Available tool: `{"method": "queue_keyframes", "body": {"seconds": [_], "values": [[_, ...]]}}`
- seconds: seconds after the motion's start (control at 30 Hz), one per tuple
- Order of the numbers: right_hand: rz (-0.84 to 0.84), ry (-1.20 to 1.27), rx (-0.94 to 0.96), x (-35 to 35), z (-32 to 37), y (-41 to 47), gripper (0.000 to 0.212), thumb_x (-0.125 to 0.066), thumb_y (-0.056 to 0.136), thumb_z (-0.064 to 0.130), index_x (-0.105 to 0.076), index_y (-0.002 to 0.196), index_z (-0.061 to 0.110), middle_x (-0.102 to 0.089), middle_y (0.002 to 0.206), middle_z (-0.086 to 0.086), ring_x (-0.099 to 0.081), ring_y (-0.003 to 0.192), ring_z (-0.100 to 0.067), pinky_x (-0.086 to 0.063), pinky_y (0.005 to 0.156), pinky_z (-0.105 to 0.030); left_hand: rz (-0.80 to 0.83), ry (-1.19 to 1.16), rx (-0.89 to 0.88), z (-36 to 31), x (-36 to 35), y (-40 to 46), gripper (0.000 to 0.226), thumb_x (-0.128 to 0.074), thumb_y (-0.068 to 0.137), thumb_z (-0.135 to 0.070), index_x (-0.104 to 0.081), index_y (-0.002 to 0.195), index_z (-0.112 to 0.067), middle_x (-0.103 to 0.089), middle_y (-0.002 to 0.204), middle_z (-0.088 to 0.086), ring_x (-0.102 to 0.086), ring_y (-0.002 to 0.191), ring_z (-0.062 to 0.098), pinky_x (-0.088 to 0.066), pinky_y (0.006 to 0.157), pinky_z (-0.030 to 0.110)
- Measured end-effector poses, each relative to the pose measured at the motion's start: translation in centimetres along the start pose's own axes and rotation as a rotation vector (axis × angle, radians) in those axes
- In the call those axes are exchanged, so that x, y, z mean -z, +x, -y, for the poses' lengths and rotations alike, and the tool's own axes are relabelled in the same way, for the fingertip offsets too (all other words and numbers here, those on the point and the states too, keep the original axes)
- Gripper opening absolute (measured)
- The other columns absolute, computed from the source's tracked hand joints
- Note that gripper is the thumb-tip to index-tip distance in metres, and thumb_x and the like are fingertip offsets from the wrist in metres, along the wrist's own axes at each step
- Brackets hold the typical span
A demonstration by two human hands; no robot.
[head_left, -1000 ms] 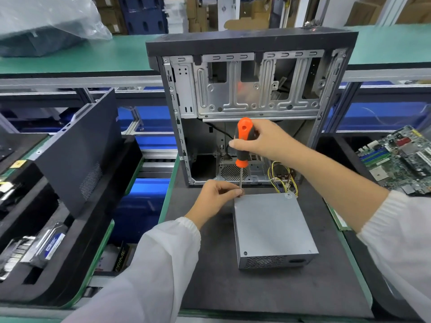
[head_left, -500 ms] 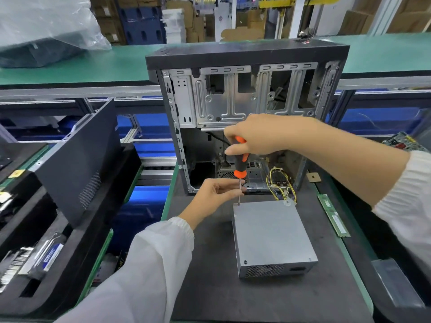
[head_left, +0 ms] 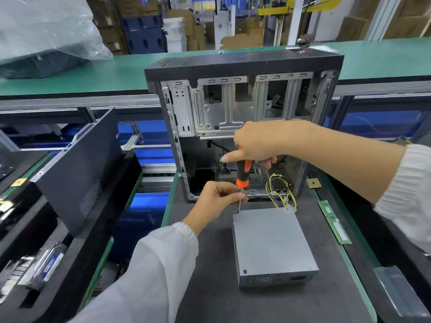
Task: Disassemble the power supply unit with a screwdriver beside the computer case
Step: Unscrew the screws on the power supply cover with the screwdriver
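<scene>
Head view — memory stick [head_left: 335, 223] beside power supply unit [head_left: 272, 243]

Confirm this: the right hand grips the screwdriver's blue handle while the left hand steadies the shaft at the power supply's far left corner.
Wrong on colour. The head view shows the screwdriver handle is orange and black; the right hand grips it, the left hand steadies the shaft at the power supply corner.

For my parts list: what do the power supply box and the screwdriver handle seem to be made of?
Power supply box: probably sheet steel, matte grey, with folded edges and a punched vent grille. Screwdriver handle: likely moulded plastic or rubber, orange and black, dull surface.
</scene>
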State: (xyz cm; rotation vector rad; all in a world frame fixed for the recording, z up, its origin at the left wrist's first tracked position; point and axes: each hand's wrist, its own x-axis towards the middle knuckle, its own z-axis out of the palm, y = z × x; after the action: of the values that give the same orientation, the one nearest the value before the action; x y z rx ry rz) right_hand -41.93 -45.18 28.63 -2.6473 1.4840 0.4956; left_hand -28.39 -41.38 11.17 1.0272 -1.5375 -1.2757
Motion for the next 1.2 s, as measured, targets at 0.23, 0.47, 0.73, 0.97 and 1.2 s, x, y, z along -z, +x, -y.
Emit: {"method": "queue_keyframes", "body": {"seconds": [0.23,0.47,0.73,0.97,1.2], "values": [[0.086,-0.047,0.323,1.2,-0.8,-0.8,0.024,-0.063,0.09,0.017,-0.057,0.109,0.03,-0.053,0.095,0.009,-0.06,0.091,-0.021,-0.05,0.075,-0.035,0.062,-0.114,-0.023,-1.0,0.3,0.3,0.018,-0.064,0.092,-0.008,-0.073,0.107,-0.009,-0.076,0.101,0.008,-0.07,0.103,0.022,-0.053,0.088,0.024],[0.014,0.095,0.024,1.0,-0.2,-0.1,0.077,-0.044,0.078,0.079,-0.058,0.077,0.003,-0.06,0.04,0.001,-0.065,0.041,-0.018,-0.052,0.049,-0.025,0.044,-0.076,-0.021,-1.3,0.5,0.4,0.014,-0.068,0.088,-0.003,-0.074,0.1,0.001,-0.076,0.092,0.012,-0.073,0.092,0.025,-0.055,0.082,0.023],[0.113,-0.025,0.279,1.4,-0.4,-0.4,0.011,-0.061,0.091,0.023,-0.055,0.1,0.027,-0.063,0.086,0.005,-0.066,0.074,-0.015,-0.056,0.076,-0.037,0.104,-0.107,0.003,-1.4,0.8,0.3,0.019,-0.064,0.091,-0.009,-0.072,0.109,-0.004,-0.075,0.101,0.012,-0.069,0.105,0.022,-0.053,0.091,0.026],[0.1,0.112,0.125,1.4,-0.5,-0.8,0.07,-0.057,0.074,0.075,-0.06,0.112,0.016,-0.068,0.06,0.008,-0.07,0.056,-0.014,-0.056,0.065,-0.029,-0.025,-0.035,-0.033,-1.3,0.3,0.4,0.009,-0.072,0.083,0.001,-0.073,0.091,0.004,-0.076,0.086,0.012,-0.073,0.085,0.018,-0.056,0.081,0.024],[0.039,-0.037,0.214,0.7,-0.5,-0.1,0.025,-0.047,0.098,0.041,-0.056,0.09,0.02,-0.06,0.057,0.007,-0.069,0.071,-0.022,-0.054,0.063,-0.032,0.049,-0.013,-0.016,-1.6,0.3,0.6,0.018,-0.069,0.087,-0.003,-0.069,0.103,0.006,-0.075,0.095,0.012,-0.071,0.094,0.02,-0.054,0.085,0.025]]}}
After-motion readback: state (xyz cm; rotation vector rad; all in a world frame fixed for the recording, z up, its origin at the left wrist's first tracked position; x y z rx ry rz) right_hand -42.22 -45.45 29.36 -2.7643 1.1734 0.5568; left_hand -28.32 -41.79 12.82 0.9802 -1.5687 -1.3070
